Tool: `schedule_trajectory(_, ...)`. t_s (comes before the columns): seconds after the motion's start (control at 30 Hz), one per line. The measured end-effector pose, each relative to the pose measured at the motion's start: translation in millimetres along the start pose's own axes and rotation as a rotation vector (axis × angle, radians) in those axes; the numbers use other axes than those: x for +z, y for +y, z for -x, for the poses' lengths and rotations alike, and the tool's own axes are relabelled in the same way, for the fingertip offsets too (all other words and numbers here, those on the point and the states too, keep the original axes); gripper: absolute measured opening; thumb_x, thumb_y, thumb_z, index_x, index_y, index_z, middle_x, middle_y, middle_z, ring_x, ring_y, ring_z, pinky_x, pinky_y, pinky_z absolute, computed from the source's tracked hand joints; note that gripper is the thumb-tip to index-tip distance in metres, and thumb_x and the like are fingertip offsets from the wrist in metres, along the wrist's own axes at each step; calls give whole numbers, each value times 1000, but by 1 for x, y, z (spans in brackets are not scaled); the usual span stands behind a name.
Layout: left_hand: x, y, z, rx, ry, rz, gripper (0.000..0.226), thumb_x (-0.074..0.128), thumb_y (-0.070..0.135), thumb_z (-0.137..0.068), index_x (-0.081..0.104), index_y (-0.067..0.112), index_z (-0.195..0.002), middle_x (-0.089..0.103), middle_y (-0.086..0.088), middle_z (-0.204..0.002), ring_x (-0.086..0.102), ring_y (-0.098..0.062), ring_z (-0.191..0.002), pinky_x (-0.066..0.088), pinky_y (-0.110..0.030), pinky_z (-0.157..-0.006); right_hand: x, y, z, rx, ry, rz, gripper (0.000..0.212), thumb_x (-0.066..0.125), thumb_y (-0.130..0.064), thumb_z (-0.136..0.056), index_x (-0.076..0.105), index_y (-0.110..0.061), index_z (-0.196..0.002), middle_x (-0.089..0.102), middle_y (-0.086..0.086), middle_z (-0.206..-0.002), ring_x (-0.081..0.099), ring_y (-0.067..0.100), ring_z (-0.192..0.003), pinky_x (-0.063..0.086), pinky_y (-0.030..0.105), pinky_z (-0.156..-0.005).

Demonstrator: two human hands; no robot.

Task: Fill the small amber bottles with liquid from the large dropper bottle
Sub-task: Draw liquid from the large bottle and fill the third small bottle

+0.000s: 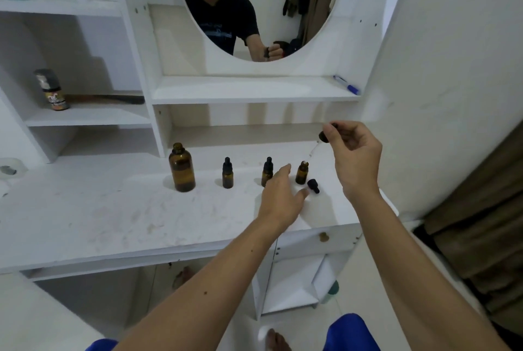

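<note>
the right hand (355, 158) pinches the large dropper (325, 135) by its soft bulb, its brittle glass tube over the open small amber bottle (302, 173); at nine o'clock, the left hand (278, 197) has its fingers spread.

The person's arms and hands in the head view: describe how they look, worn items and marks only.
Both forearms are bare, with no sleeves in view. The left hand and right hand wear no gloves, and no rings, watch or bracelets are visible. A few small dark moles dot the left forearm. Blue clothing shows at the bottom edge, below the arms.
</note>
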State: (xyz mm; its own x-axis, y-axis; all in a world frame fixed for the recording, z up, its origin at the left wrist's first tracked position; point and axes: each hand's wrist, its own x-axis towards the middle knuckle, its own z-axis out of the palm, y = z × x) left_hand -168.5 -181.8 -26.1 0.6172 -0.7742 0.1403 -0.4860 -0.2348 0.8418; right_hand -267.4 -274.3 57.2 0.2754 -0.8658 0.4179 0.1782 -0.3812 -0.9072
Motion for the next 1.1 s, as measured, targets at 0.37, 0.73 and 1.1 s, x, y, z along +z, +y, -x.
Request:
schedule_trajectory(0.37, 17, -1, -27, 45, 96, 84, 31, 65, 16, -101, 63, 15, -132, 73, 5, -119, 66, -11, -114, 50, -27, -103, 2, 23, -5, 25, -83, 66, 9, 79, -16, -95, 74, -13, -102, 80, 6, -95, 79, 18, -90, 62, 31, -93)
schedule_trajectory(0.73, 18, -8, -31, 75, 93, 84, 26, 66, 16, -100, 66, 14, -126, 76, 4, -113, 69, -11, -108, 54, -32, -99, 11, 30, -4, 85, -79, 154, 5, 80, -17, -93, 80, -14, -89, 81, 1, -81, 78, 15, -83, 60, 26, -87)
schedule_trajectory(1.1, 18, -7, -30, 78, 94, 41, 27, 65, 19, -101, 66, 16, -127, 75, 4, -115, 68, -12, -110, 54, -30, -99, 9, 25, -3, 143, -79, 94, 9, 80, -17, -94, 79, -13, -102, 82, 2, -88, 80, 13, -87, 60, 25, -89)
